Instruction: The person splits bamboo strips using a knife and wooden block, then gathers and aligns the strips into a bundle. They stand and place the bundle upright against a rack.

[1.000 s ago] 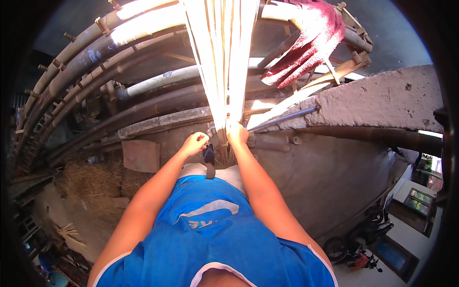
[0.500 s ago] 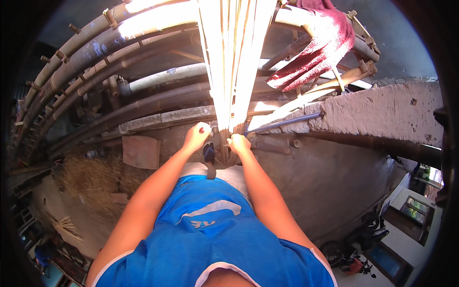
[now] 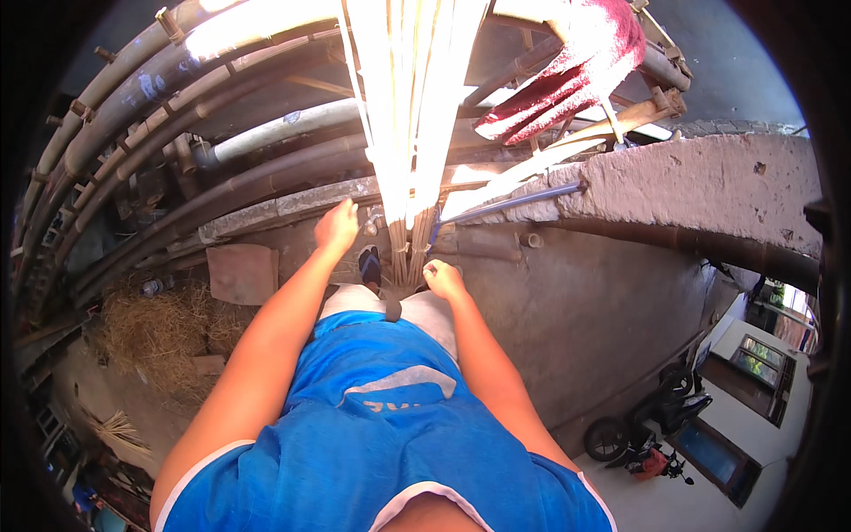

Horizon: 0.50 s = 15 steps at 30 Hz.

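Looking from the far left, we saw a straw heap [image 3: 146,341], its outer side lost in shade, and a flat reddish-brown piece [image 3: 244,273] beside it on the floor. Next came the left hand [image 3: 339,229], raised near the strips with its fingers curled; its palm side was mostly hidden, so we could not tell whether its grip held anything. Just below and to its right, a sandalled foot [image 3: 370,266] showed only in part. In the middle was the bundle of strips [image 3: 409,151], fanning wide toward the top, where the view cut it off and glare bleached it white, blurring strip into strip. Lower down we made out slim, straight, tan lengths, browner where they drew together into two clumps. The right hand [image 3: 441,280] was just beside those lower ends, fingers folded in; we could not tell whether its grip was empty. Farther right, a blue-grey pole [image 3: 514,204] slanted toward a rough wall [image 3: 691,182], and a dark red cloth [image 3: 567,84] hung above, partly washed out.
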Each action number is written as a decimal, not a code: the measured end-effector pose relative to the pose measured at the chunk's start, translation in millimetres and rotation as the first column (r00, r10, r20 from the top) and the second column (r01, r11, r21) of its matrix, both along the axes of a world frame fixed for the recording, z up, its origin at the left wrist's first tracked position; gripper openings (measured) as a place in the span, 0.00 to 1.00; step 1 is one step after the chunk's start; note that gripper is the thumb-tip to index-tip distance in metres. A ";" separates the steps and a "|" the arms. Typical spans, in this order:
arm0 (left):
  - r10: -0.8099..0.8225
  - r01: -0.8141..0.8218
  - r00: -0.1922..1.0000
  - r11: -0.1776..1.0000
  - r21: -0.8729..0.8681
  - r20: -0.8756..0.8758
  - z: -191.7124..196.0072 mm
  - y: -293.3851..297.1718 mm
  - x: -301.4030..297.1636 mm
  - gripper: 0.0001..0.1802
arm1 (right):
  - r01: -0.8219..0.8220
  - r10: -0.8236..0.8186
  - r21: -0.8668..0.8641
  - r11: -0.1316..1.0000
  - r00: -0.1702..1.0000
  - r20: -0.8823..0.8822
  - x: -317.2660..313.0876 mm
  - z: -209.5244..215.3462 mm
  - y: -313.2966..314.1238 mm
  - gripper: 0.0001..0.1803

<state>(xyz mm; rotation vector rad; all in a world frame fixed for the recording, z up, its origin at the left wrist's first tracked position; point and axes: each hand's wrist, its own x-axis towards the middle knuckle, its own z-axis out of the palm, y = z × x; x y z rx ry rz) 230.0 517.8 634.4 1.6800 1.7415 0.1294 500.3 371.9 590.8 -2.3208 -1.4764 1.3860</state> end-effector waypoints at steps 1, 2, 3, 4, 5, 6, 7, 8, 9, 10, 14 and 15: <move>-0.006 0.006 1.000 0.998 0.059 0.008 -9.5 -11.2 -15.6 0.29 | 0.010 -0.010 -0.027 1.000 1.000 -0.006 1.5 -3.4 -1.8 0.14; -0.011 0.008 0.998 0.999 -0.053 -0.059 -21.8 -23.3 -29.1 0.40 | 0.035 -0.035 -0.084 0.996 0.999 0.007 1.9 -6.6 -3.2 0.15; -0.019 0.010 0.998 0.991 -0.135 -0.063 -34.7 -35.9 -46.0 0.39 | 0.021 -0.022 -0.033 0.999 0.999 -0.023 1.8 -9.8 -3.5 0.14; -0.026 0.007 0.997 0.970 -0.242 -0.074 -48.1 -46.4 -64.1 0.38 | 0.024 -0.024 -0.012 1.000 0.999 -0.034 1.0 -13.2 -2.9 0.14; -0.173 0.153 0.983 0.952 -0.265 -0.055 -60.6 -53.9 -84.2 0.34 | 0.026 -0.026 0.008 1.000 0.999 -0.047 -0.3 -16.8 -2.1 0.14; -0.326 0.287 0.943 0.899 -0.332 -0.069 -71.1 -60.1 -103.9 0.30 | 0.034 -0.033 0.025 0.999 0.998 -0.055 -2.8 -21.2 0.2 0.13; -0.281 0.282 0.958 0.893 -0.350 0.055 -78.5 -69.1 -121.4 0.25 | 0.052 -0.049 0.044 0.998 0.997 -0.066 -6.1 -26.3 2.8 0.13; -0.232 0.261 0.965 0.874 -0.410 0.120 -82.7 -81.6 -134.7 0.22 | 0.069 -0.064 0.064 0.996 0.995 -0.078 -9.7 -32.2 5.5 0.13; -0.186 0.226 0.973 0.892 -0.391 0.139 -84.0 -94.4 -145.8 0.20 | 0.095 -0.088 0.076 0.993 0.992 -0.092 -13.9 -38.9 8.6 0.12; -0.131 0.175 0.982 0.903 -0.393 0.136 -81.3 -107.9 -157.2 0.19 | 0.076 -0.069 0.136 0.988 0.996 -0.052 -19.4 -47.1 13.5 0.13; 0.051 -0.008 0.994 0.916 -0.401 0.097 -62.7 -150.0 -183.9 0.16 | 0.219 -0.227 0.223 0.950 0.974 0.008 -49.4 -85.1 29.7 0.14; 0.118 -0.069 0.990 0.890 -0.451 0.081 -57.9 -157.9 -187.7 0.15 | 0.234 -0.244 0.182 0.955 0.969 0.030 -55.5 -94.9 34.3 0.14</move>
